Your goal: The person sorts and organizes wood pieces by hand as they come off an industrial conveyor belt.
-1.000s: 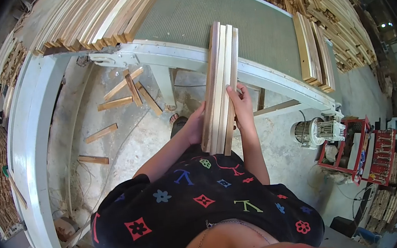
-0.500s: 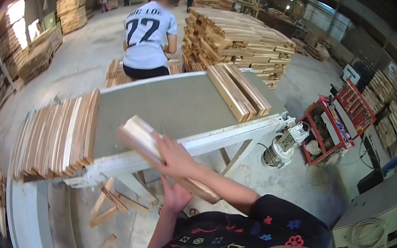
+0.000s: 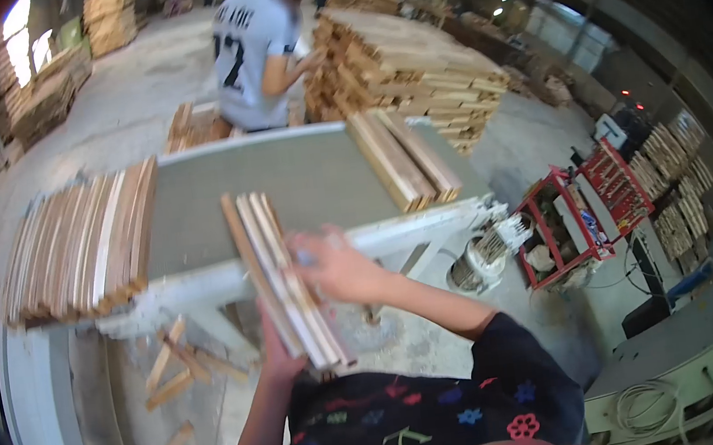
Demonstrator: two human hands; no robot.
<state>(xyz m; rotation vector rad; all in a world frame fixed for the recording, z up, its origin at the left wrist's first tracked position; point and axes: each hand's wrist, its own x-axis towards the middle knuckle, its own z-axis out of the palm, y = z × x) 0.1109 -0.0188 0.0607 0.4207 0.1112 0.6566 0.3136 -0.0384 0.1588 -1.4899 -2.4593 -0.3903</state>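
Note:
A small bundle of wooden strips [image 3: 278, 271] is held slanting in front of me, its far end over the front edge of the conveyor table [image 3: 220, 181]. My left hand [image 3: 280, 350] grips the bundle low on its left side, its fingers partly hidden by the wood. At the right side, my right hand [image 3: 339, 264] presses its bent fingers against the strips; motion blurs them a little. A long row of similar strips [image 3: 82, 245] stands side by side on the table's left. On the right part lie two groups of strips [image 3: 402, 160].
Beyond the table a person in a white shirt [image 3: 249, 50] is near a big lumber stack [image 3: 409, 67]. A motor [image 3: 480, 265] and a red tool cart [image 3: 560, 230] stand at right. Wood scraps [image 3: 171, 367] lie on the floor at left.
The bundle has turned more upright, and its separate strips now show. My right hand has moved from across its top to its right side. The person beyond has turned rightward.

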